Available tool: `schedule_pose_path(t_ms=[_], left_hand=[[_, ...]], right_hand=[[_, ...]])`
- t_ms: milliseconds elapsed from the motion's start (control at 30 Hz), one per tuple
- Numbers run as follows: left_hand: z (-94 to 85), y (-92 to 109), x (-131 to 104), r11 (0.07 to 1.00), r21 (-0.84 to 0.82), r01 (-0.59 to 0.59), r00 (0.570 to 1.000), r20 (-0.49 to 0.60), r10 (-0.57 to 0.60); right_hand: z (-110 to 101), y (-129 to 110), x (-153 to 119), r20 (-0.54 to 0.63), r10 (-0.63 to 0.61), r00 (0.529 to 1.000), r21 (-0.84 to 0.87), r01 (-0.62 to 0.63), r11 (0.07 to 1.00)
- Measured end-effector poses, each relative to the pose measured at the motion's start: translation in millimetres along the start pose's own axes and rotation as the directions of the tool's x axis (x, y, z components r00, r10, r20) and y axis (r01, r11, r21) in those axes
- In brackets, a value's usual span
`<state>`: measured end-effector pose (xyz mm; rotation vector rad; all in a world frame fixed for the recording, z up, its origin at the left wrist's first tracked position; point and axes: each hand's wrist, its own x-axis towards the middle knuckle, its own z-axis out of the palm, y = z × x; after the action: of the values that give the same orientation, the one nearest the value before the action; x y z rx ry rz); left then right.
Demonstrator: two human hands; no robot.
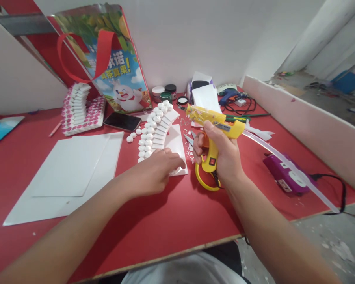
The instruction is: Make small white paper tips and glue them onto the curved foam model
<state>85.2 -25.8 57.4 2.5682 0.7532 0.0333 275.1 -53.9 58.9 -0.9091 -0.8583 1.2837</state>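
My right hand (221, 146) grips a yellow hot glue gun (212, 154), its nozzle pointing up and to the left. A long translucent glue stick (272, 150) trails out of its back. My left hand (162, 167), fingers bent and together, rests at the near end of a white curved stair-like piece (159, 138) lined with round white pellets (147, 136). Whatever those fingertips hold or press is hidden. Under them lies a small white board (175, 144). Scissors (190, 139) with a yellow handle lie partly behind the glue gun.
White sheets (73, 169) lie at left, with a phone (122, 122) behind them. A pink-dotted white model (82, 112) stands near a printed bag (118, 71). Paint jars (166, 96) are at the back. A purple box (286, 173) with a cable sits at right.
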Motion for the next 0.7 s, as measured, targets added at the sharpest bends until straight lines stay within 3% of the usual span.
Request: schedule_pose_path(t_ms=[500,700], left_hand=[[10.3,-1,-8,0.999,-0.009,0.046,0.999,-0.028,-0.046],[20.1,0,-20,0.991,-0.048,0.123,0.974,-0.187,-0.13]], right_hand=[[1,-1,0,-0.01,-0.027,1.0,-0.021,0.027,0.999],[1,-2,0,-0.015,-0.019,1.0,-0.031,0.019,0.999]])
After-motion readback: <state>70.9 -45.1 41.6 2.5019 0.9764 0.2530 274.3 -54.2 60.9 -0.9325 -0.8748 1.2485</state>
